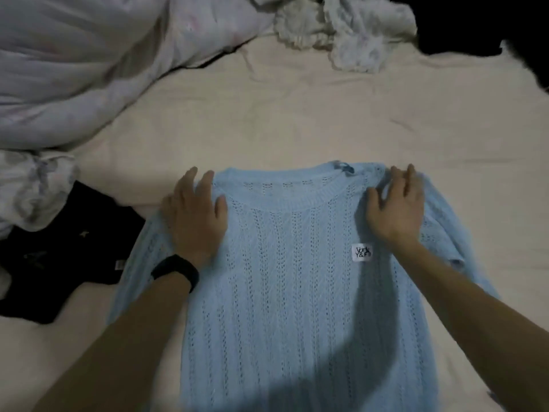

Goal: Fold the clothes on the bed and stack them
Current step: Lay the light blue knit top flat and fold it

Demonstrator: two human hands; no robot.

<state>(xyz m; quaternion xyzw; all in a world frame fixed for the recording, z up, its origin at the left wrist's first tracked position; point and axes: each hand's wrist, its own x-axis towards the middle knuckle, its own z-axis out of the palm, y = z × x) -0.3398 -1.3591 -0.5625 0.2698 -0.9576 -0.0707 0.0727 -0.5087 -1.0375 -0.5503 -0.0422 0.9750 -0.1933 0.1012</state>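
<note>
Head view: we've got the blue sweater flat at frame centre.
Left hand and right hand press its shoulders, fingers spread; its length runs toward us.

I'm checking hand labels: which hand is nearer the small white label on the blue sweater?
Right. The right hand rests on the blue sweater just above the white label; the left hand lies on the opposite shoulder, across the chest from it.
</note>
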